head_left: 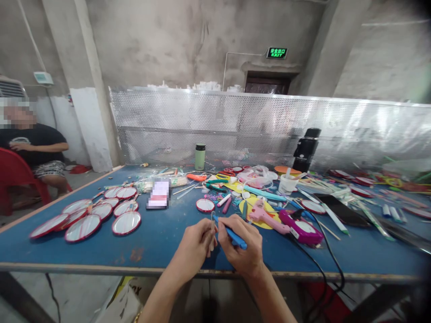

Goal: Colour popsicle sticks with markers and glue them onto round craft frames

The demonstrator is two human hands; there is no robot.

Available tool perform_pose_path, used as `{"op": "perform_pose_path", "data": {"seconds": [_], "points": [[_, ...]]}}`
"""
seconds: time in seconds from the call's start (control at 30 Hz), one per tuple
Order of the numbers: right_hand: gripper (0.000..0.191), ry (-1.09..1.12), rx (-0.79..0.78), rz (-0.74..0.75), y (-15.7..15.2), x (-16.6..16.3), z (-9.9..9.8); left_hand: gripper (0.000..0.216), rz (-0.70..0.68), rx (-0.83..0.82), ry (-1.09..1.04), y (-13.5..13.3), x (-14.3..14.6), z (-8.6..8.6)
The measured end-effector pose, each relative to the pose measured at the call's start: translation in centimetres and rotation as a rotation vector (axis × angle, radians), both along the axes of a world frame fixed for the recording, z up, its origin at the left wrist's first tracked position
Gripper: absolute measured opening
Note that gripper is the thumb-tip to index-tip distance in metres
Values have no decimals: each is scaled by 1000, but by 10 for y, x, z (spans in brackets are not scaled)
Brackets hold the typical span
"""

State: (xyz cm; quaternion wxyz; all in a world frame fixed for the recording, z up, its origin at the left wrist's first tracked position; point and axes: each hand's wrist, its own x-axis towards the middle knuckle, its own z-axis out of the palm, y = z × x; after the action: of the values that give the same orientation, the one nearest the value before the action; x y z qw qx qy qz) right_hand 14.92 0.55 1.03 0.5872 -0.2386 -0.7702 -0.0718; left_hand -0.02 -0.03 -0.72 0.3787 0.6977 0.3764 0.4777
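Observation:
Over the front edge of the blue table (158,237) my two hands meet. My left hand (197,244) pinches a thin pale stick (213,220) that stands nearly upright. My right hand (241,244) grips a blue stick-like piece (235,236), its tip touching the pale stick. A single red-rimmed round mirror (205,205) lies just beyond my hands. A pink glue gun (266,214) and a purple glue gun (299,226) lie to the right on yellow and round pieces.
Several red-rimmed round mirrors (126,223) lie at the left of the table. Coloured sticks, scissors, a white cup (288,184), a green bottle (200,157) and a black phone (338,209) crowd the back and right. Black cords hang over the front edge. A person sits on a red chair at far left.

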Motion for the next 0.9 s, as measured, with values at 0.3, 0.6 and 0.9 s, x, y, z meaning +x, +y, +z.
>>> {"op": "perform_pose_path", "data": {"seconds": [0.3, 0.6, 0.9], "points": [[18, 24, 28, -22, -1, 0, 1, 20, -5, -20, -12, -1, 0, 0], [17, 6, 25, -21, -4, 2, 0, 19, -6, -11, -10, -1, -1, 1], [16, -11, 48, -15, -8, 2, 0, 21, -5, -7, -9, -1, 0, 3]]}}
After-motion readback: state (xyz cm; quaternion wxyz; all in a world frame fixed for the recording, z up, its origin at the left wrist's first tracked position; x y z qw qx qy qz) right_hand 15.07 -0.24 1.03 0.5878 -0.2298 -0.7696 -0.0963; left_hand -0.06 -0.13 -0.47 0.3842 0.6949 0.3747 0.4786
